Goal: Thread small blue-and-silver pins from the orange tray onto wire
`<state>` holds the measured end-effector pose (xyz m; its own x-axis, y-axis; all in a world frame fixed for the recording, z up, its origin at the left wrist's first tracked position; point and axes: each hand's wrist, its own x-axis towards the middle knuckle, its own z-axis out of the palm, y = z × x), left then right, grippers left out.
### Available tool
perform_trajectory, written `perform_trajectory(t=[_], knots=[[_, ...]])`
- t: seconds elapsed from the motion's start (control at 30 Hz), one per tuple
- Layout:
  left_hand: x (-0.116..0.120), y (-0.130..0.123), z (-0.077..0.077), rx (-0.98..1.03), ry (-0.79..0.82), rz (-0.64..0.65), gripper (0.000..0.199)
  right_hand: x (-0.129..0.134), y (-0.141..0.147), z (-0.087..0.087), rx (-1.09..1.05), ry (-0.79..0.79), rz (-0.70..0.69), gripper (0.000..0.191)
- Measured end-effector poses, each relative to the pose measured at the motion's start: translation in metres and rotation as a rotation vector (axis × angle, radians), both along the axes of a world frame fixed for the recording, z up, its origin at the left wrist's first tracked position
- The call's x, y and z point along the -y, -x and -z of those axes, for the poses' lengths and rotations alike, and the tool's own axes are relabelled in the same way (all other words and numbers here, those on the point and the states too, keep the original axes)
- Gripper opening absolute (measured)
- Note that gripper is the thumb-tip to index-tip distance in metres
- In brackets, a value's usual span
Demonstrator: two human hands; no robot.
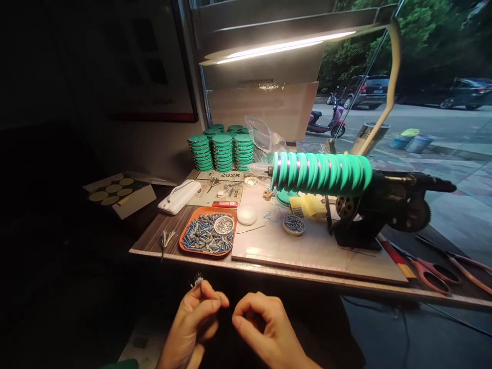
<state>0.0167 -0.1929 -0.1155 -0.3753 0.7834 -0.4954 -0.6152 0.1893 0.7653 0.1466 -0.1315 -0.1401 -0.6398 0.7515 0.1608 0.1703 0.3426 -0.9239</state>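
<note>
Below the table's front edge, my left hand (198, 320) is closed in a pinch, with a cluster of small pale pieces on thin wires (197, 280) sticking up from its fingers. Just to its right, my right hand (265, 325) is curled with thumb and forefinger close together; whatever lies between them is too small to make out. The two hands do not touch. Above them on the table is an orange tray (183, 247) of blue and grey small parts, with a round dish (224, 225) of tiny pieces in it.
A winding machine (357, 225) carries a row of green spools (321, 171) at the right. Scissors (432, 277) lie at the right edge. Stacked green spools (223, 152) stand behind, near a white case (179, 197). A dish of grey beads (293, 224) sits mid-board. A lamp (284, 46) hangs above.
</note>
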Motion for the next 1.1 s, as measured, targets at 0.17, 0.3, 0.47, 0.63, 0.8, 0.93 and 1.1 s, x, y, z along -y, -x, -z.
perform_trajectory(t=[0.17, 0.3, 0.47, 0.63, 0.8, 0.93, 1.1], knots=[[0.002, -0.004, 0.006, 0.000, 0.019, -0.044, 0.034, 0.000, -0.002, 0.000, -0.088, -0.163, -0.010, 0.024], [0.001, -0.007, 0.010, -0.130, 0.051, -0.060, 0.046, -0.001, -0.002, -0.001, -0.121, -0.253, 0.011, 0.026], [0.001, -0.006, 0.010, -0.253, -0.003, -0.026, 0.043, 0.000, -0.001, 0.000, -0.137, -0.307, 0.044, 0.025], [0.002, -0.003, 0.017, -0.273, -0.002, -0.016, 0.044, -0.001, -0.001, -0.001, -0.115, -0.298, 0.069, 0.022], [0.004, -0.007, 0.022, -0.300, -0.029, -0.065, 0.042, -0.001, -0.001, -0.001, -0.092, -0.289, 0.075, 0.023], [0.003, -0.008, 0.019, -0.311, -0.035, -0.041, 0.042, 0.000, -0.001, 0.000, -0.093, -0.279, 0.088, 0.020], [0.004, -0.004, 0.017, -0.404, -0.031, 0.006, 0.038, 0.000, -0.001, 0.003, -0.097, -0.256, 0.107, 0.018]])
